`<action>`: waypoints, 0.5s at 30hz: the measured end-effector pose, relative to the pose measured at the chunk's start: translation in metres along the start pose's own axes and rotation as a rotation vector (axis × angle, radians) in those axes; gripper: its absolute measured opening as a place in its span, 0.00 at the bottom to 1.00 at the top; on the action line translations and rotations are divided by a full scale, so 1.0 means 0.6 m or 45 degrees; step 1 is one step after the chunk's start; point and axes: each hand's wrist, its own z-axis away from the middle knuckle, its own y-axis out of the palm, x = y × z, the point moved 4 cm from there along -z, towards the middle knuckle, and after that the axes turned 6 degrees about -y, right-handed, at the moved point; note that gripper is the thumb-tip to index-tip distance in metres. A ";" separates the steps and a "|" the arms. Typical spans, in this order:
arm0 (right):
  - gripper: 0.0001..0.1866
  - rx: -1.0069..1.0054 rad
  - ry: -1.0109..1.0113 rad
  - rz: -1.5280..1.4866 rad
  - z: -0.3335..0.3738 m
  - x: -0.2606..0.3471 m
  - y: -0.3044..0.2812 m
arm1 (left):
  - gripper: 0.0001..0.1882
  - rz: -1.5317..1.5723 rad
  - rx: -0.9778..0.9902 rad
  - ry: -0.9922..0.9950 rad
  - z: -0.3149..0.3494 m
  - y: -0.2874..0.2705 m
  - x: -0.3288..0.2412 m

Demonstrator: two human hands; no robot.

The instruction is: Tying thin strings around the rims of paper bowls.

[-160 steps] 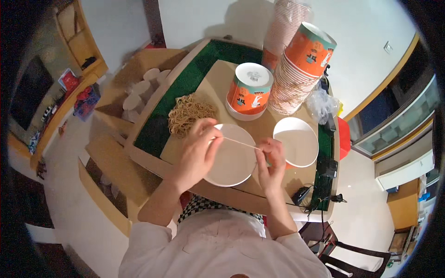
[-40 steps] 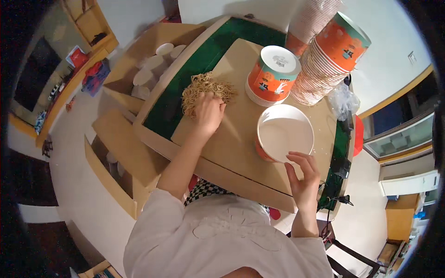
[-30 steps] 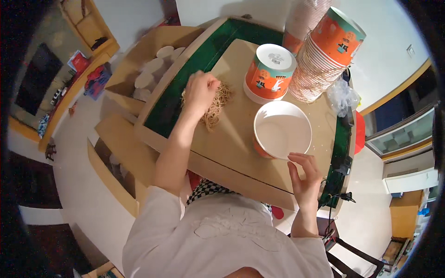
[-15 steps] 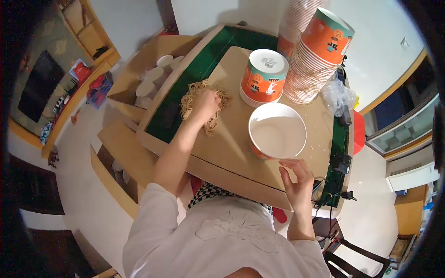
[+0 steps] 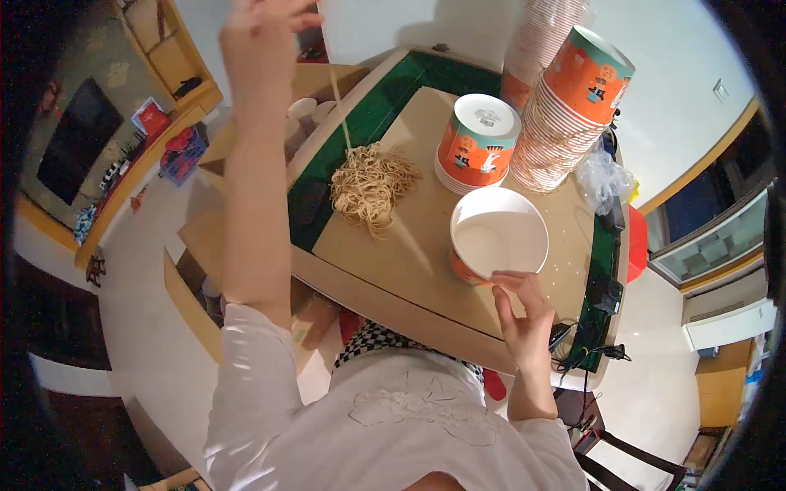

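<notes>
A tangled pile of thin tan string-like strands (image 5: pixel 375 184) lies on the cardboard sheet at the left of the table. My left hand (image 5: pixel 266 41) is raised high at the top edge, partly out of frame. One strand stretches up from the pile toward its fingers, which look pinched around it; the grip is cut off. My right hand (image 5: pixel 526 315) rests by the near side of an upright white-lined paper bucket (image 5: pixel 499 233), fingertips at its wall and thumb apart. Behind stand an upturned orange and green paper bucket (image 5: pixel 481 143) and a tall leaning nested stack of buckets (image 5: pixel 565 123).
The cardboard sheet (image 5: pixel 409 270) covers the middle of the green-edged table. A clear plastic bag (image 5: pixel 606 180) and black cables with adapters (image 5: pixel 607 296) line the right edge. A carton of white cups (image 5: pixel 303 114) stands at the left. Another bucket stack (image 5: pixel 540 33) rises behind.
My left hand has risen from the pile to the top of the view, drawing a strand upward. The right hand stays beside the bucket. The view has shifted slightly.
</notes>
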 end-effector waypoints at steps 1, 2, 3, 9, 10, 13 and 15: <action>0.09 -0.010 0.009 0.007 -0.004 0.001 0.003 | 0.14 0.011 0.011 -0.003 0.009 0.012 -0.024; 0.10 -0.163 -0.064 -0.021 -0.007 0.005 -0.005 | 0.14 -0.098 0.156 -0.025 0.044 0.041 -0.057; 0.12 -0.309 -0.143 -0.050 -0.006 0.010 -0.013 | 0.15 -0.211 0.296 -0.041 0.090 0.063 -0.086; 0.34 0.052 -0.102 -1.174 -0.003 0.042 0.071 | 0.05 -0.370 1.078 -0.035 0.378 0.126 -0.110; 0.32 0.014 0.020 -1.244 0.004 0.039 0.080 | 0.07 -0.423 0.973 -0.011 0.399 0.122 -0.110; 0.20 0.003 0.204 -1.239 0.039 0.003 0.098 | 0.07 -0.457 0.936 -0.168 0.443 0.107 -0.074; 0.16 -0.047 0.280 -1.120 0.061 -0.019 0.107 | 0.06 -0.495 0.983 -0.261 0.472 0.106 -0.049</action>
